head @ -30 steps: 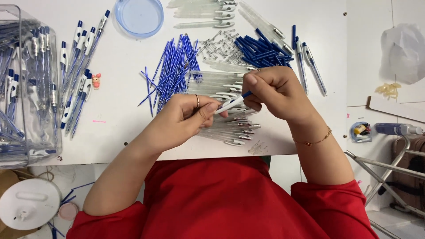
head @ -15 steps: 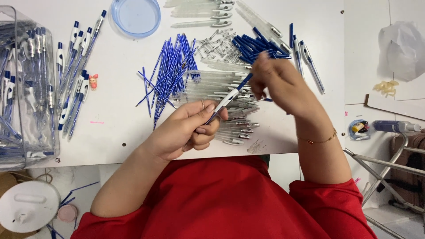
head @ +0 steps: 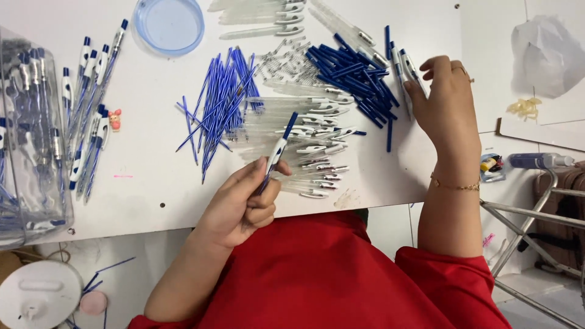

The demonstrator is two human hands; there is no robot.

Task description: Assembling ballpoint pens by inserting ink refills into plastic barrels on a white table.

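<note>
Pen point(head: 277, 152) clamped in my left hand point(head: 244, 204), fingers closed round its barrel above the table's near edge.
Clear barrels point(head: 311, 146) remain mid-table; my right hand point(head: 448, 103), fingers loosely apart, touches blue parts point(head: 350, 76); finished pens point(head: 88, 116) lie toward the left edge.

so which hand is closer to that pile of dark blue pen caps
Right. The right hand rests at the right edge of the dark blue caps; the left hand holds a pen nearer the table's front edge.

Refills point(head: 222, 100): on table point(head: 152, 176), left of barrels point(head: 304, 143)
Caps point(head: 350, 76): behind barrels
Springs point(head: 286, 58): probably, between refills and caps
Dish point(head: 169, 24): behind refills
</note>
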